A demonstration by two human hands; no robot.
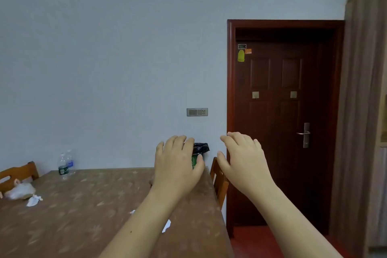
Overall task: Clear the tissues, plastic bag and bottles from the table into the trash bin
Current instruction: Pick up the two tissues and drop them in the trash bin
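A single head-worn wide-angle camera looks forward from the near end of the table [83, 216], pitched only slightly down, so the pale wall [104, 48] fills the upper half of the view. The table runs away from the camera toward that wall. The door [280, 123] stands to the right, its frame bowed by the lens. Both forearms reach in from the bottom edge, with the left hand [178, 165] and right hand [243, 161] close to the camera. No second view is given.

Bottles [66, 164] at table's [83, 216] far left edge, plastic bag [19, 191] nearer, tissue [34, 200] beside it
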